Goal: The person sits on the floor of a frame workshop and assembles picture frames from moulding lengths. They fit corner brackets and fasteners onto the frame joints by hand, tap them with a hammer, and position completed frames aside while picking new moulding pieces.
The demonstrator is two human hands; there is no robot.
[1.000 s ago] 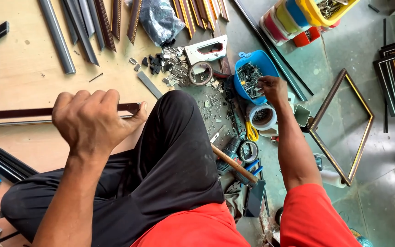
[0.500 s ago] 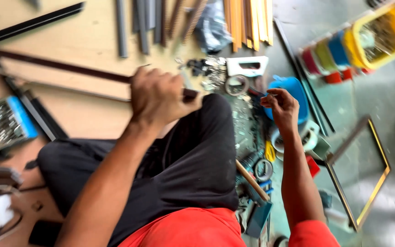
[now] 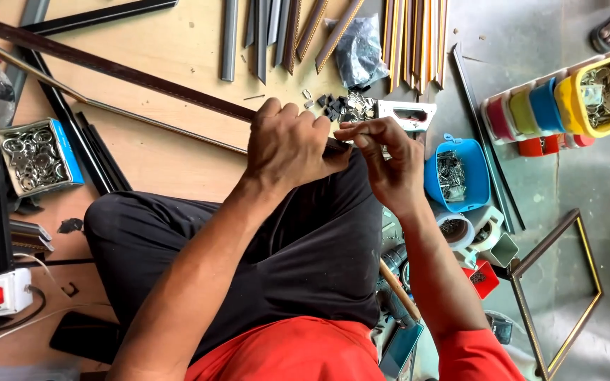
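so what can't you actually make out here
Head view only:
- End of the dark moulding strip: covered by the left hand.
- Whatever the right hand pinches: too small, hidden by its fingertips.
- Gold-edged frame: lower corner cut by the bottom edge.
- Hammer handle: head hidden behind the knee.

Single head-worn view, looking steeply down, close over the lap and hands, floor [image 3: 178, 162] spread beyond
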